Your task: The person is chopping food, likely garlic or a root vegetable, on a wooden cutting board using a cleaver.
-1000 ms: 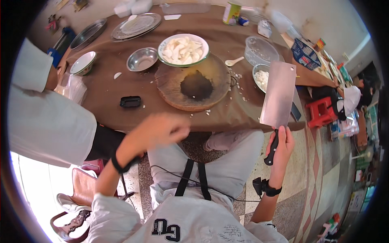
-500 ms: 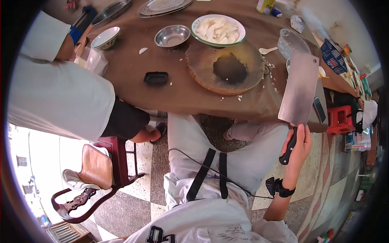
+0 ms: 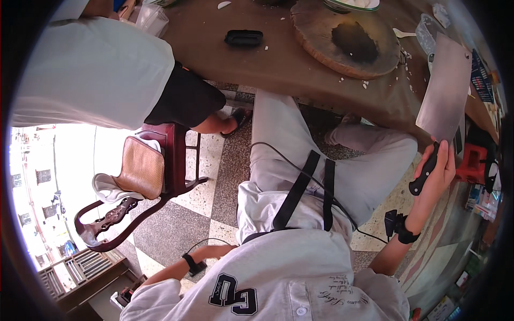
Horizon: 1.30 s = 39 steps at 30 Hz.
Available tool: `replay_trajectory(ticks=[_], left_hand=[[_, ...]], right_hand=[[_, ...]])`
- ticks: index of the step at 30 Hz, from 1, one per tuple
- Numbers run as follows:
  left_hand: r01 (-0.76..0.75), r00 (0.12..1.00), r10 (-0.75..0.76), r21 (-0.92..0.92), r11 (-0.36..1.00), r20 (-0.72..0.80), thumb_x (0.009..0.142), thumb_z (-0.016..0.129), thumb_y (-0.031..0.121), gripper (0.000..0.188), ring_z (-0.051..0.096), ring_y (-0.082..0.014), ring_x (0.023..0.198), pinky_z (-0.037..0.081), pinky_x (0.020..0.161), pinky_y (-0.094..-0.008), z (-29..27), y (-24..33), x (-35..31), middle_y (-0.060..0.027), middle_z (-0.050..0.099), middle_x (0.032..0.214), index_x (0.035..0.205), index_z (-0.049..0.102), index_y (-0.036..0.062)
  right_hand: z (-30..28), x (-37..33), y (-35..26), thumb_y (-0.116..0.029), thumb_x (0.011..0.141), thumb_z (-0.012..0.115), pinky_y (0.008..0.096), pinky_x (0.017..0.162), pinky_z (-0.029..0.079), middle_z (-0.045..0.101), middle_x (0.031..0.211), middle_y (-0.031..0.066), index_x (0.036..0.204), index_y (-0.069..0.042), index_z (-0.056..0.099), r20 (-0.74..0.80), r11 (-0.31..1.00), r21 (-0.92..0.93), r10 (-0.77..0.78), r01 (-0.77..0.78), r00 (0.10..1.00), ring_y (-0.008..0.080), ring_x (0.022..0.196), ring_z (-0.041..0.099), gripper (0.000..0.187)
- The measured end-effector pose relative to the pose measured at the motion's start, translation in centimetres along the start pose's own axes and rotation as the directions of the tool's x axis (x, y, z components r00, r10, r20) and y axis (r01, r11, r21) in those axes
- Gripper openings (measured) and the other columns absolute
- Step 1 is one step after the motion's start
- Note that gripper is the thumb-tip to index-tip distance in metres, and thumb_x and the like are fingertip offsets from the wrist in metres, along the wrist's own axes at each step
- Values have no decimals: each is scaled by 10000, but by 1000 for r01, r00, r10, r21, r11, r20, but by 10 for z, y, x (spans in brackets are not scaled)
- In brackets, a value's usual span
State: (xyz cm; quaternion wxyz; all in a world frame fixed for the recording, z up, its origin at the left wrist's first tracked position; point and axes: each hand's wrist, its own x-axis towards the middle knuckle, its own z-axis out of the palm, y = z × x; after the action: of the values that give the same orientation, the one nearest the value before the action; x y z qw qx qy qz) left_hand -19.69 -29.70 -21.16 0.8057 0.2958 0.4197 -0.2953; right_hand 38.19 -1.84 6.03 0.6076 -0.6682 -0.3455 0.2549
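My right hand (image 3: 442, 170) is closed on the black handle of a cleaver (image 3: 445, 88). Its broad metal blade points away from me, raised at the right side of the table. Beyond my lap lies a round wooden chopping board (image 3: 316, 40) with a dark patch in its middle. Small white bits are scattered to its right and along its near edge. My left hand (image 3: 220, 250) is low beside my waist, against my shirt, with its fingers hidden.
Touching the board's far side is a bowl of white slices (image 3: 353, 6), cut off by the picture's edge. A black plastic tray (image 3: 243, 38) and a white spoon (image 3: 404, 33) lie on the brown-covered table (image 3: 214, 64). Another person (image 3: 101, 69) stands at left, near a wooden chair (image 3: 176, 160).
The view has dipped, so the table sits higher and further right. My left arm has come into sight at the lower left. The cleaver remains in my right hand.
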Motion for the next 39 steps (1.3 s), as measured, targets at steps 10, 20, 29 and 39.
replay_trajectory(ticks=[10, 20, 29, 39], left_hand=[[-579, 786, 532, -77, 811, -315, 1089, 538, 389, 533, 623, -266, 1278, 567, 1027, -443, 54, 27, -8, -118, 586, 1482, 1542, 508, 108], [-680, 549, 56, -407, 609, -834, 1082, 440, 169, 425, 733, -210, 785, 657, 768, -406, -12, 81, -104, -77, 694, 837, 1430, 632, 19], [-444, 560, 308, 35, 895, -769, 1159, 376, 253, 434, 754, -168, 934, 591, 834, -306, -74, 123, -161, -85, 807, 1130, 1345, 685, 12], [-34, -72, 543, 546, 837, -837, 1035, 433, -8, 482, 771, -298, 973, 608, 852, -414, -90, 170, -256, -118, 781, 1222, 1509, 518, 28]], right_hand=[[17, -16, 9, -351, 1122, 551, 248, 388, 335, 580, 738, 47, 1131, 2, 654, 21, 999, -12, 50, -49, 999, 92, 419, 463, 368], [36, -10, 16, -372, 1114, 572, 236, 394, 324, 580, 751, 33, 1133, -9, 655, 170, 995, -85, 75, -61, 983, 77, 430, 457, 374], [65, -6, 5, -349, 1117, 576, 225, 401, 322, 623, 805, 38, 1119, -22, 659, 273, 993, -116, 20, 12, 962, 70, 432, 464, 337], [72, -11, -8, -317, 1120, 563, 238, 400, 340, 629, 787, 73, 1083, -6, 640, 317, 985, -152, -33, 85, 948, 90, 432, 475, 323]])
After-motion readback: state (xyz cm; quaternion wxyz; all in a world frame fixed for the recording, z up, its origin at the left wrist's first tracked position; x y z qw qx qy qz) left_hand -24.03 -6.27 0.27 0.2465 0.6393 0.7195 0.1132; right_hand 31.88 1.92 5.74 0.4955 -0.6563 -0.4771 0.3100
